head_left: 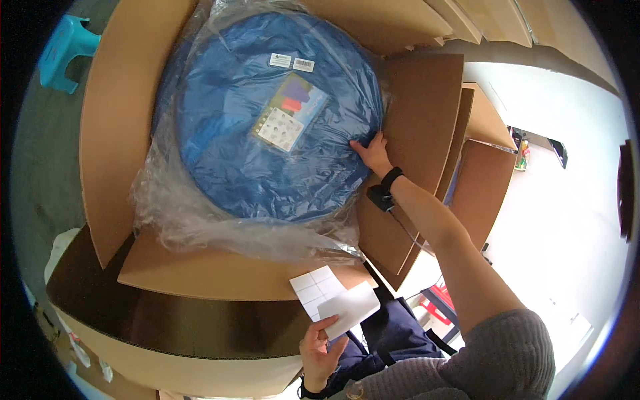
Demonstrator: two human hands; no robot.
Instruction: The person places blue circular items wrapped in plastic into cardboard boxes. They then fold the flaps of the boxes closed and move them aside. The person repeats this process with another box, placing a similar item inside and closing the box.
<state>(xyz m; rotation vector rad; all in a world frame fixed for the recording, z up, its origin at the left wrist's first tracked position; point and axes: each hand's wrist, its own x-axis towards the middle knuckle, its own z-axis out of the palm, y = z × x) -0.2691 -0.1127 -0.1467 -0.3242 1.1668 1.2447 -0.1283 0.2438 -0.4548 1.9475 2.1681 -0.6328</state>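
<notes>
A big round blue fabric disc (267,113) wrapped in clear plastic (173,213) lies in an open cardboard box (113,133). My right hand (372,152) presses on the disc's right rim, fingers on the plastic, next to the box's right flap (420,113). A black band sits on that wrist. My left hand (319,347), low in the head view, pinches white sheets of paper (333,300), one of them a label sheet with a grid. A coloured leaflet (290,110) and small white stickers show on top of the disc.
Several more flat cardboard boxes (483,180) stand to the right of the open one. A turquoise plastic stool (63,50) is at the top left on a grey floor. A red stool (441,303) and a white floor (560,220) lie at the right.
</notes>
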